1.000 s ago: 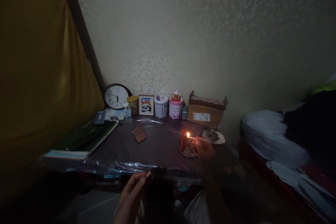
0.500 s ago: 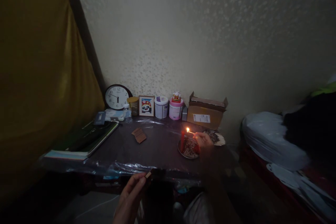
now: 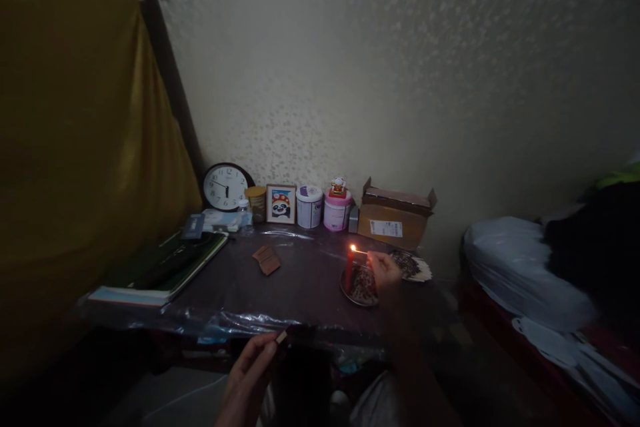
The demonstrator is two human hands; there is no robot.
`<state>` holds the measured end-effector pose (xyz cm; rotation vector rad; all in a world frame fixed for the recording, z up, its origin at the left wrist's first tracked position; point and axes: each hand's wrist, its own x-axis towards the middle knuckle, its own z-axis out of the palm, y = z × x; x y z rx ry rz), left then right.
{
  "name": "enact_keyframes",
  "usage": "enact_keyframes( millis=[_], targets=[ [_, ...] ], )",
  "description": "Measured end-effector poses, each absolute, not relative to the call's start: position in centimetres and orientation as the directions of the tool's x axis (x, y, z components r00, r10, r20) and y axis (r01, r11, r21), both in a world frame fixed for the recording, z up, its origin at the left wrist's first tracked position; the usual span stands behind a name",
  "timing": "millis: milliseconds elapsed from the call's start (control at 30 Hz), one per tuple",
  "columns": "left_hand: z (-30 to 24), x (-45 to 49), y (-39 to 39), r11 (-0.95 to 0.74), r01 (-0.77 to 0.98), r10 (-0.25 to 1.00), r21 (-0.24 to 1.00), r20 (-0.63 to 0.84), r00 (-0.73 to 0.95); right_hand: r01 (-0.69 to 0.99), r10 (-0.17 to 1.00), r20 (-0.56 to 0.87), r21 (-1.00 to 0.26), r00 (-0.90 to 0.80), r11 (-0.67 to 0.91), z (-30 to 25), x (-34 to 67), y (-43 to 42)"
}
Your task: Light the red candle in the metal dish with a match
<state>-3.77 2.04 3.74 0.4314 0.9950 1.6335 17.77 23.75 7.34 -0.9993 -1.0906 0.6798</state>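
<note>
My right hand (image 3: 384,268) pinches a burning match (image 3: 361,252), its flame at the top of a red candle (image 3: 349,273). The candle stands upright on the left side of a round dish (image 3: 358,303) whose inside looks speckled and dark. Low in front of the table's edge, my left hand (image 3: 250,370) is closed on a small matchbox (image 3: 282,337), seen mostly end-on. A torn piece of brown cardboard (image 3: 267,259) lies on the table to the left of the dish.
Along the wall stand a clock (image 3: 227,188), a framed panda picture (image 3: 281,204), two lidded tubs (image 3: 309,207) and a cardboard box (image 3: 395,217). A dark green book (image 3: 170,267) lies at left. A fanned stack (image 3: 413,267) sits behind my right hand. Plastic film covers the table (image 3: 300,287).
My right hand has moved slightly left, bringing the match flame from beside the candle onto its top. My left hand stays nearly still with the matchbox.
</note>
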Motion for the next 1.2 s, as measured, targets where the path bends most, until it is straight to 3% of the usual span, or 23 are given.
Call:
enact_keyframes(
  millis=[500, 1200],
  targets=[
    [3.6, -4.0, 2.1, -0.025, -0.633, 0.919, 0.774, -0.231, -0.32, 0.095, 0.922, 0.271, -0.962, 0.278, 0.254, 4.9, 17.8, 25.9],
    [4.4, -3.8, 2.4, 0.04, -0.644, 0.904, 0.764, -0.302, -0.303, 0.039, 0.914, 0.291, -0.956, 0.282, 0.292, 6.6, 17.3, 24.4]
  ],
)
